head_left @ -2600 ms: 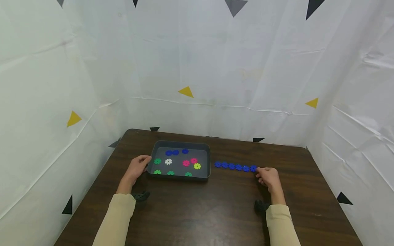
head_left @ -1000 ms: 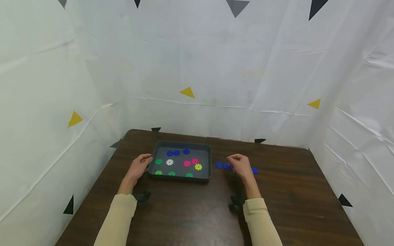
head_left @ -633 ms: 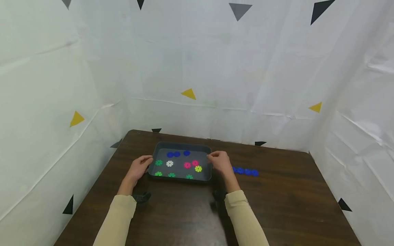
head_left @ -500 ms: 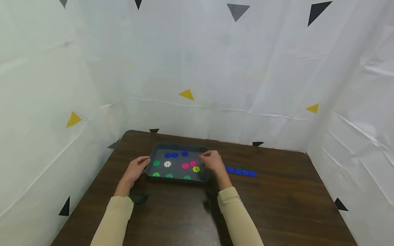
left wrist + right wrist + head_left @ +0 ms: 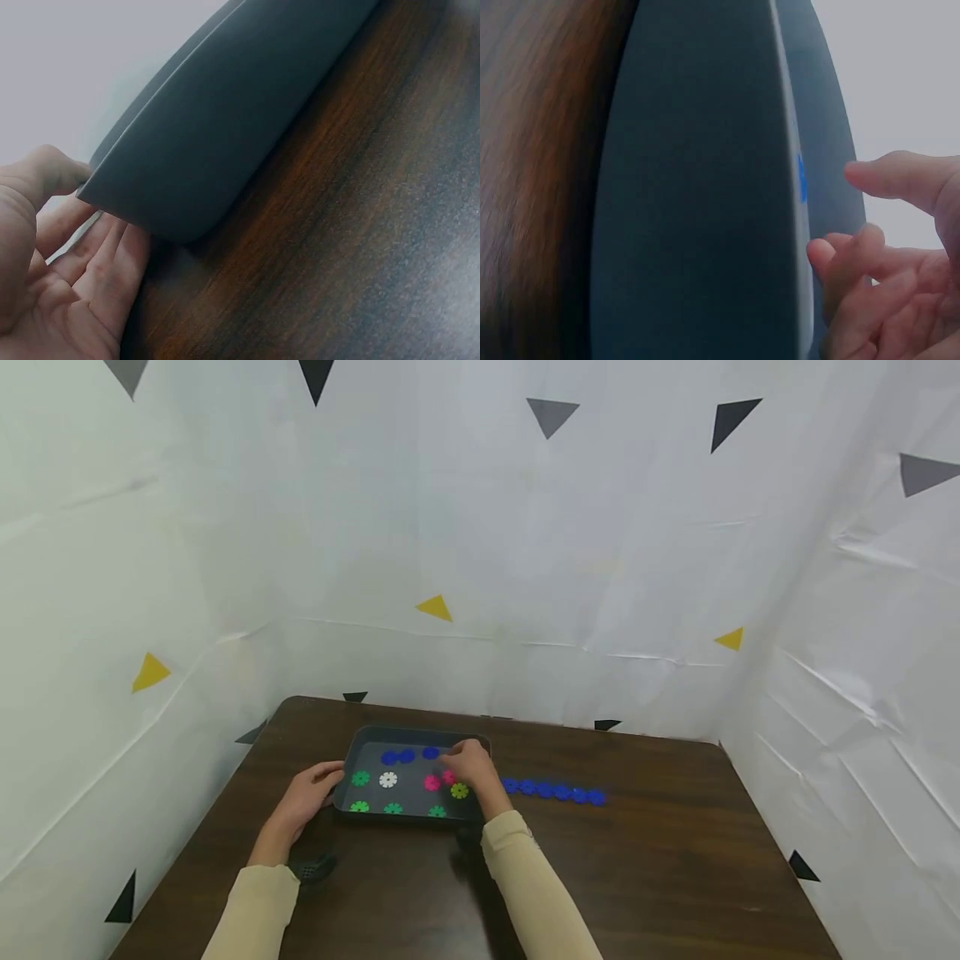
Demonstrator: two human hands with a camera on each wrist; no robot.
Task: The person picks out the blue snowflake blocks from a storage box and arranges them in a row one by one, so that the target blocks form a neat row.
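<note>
At the dark grey tray's (image 5: 408, 820) left end, my left hand (image 5: 309, 793) holds the rim; in the left wrist view the thumb (image 5: 56, 169) lies on the rim, with the other fingers against the outer wall. My right hand (image 5: 474, 767) hovers over the tray's right part, near a lone blue flower-shaped disc (image 5: 431, 752). Its thumb and fingers stand apart with nothing between them in the right wrist view, where a sliver of blue (image 5: 802, 178) shows past the rim. Two more blue discs (image 5: 397, 757) lie at the tray's back.
Inside the tray are green discs (image 5: 361, 778), a white disc (image 5: 387, 779), pink discs (image 5: 432, 783) and a yellow disc (image 5: 459, 791). A row of blue discs (image 5: 562, 792) lies on the brown table (image 5: 645, 860), right of the tray. White sheeting surrounds the table.
My right hand has left the right end of the blue row and moved left, over the tray. My left hand stays at the tray's rim. The head view has shifted slightly.
</note>
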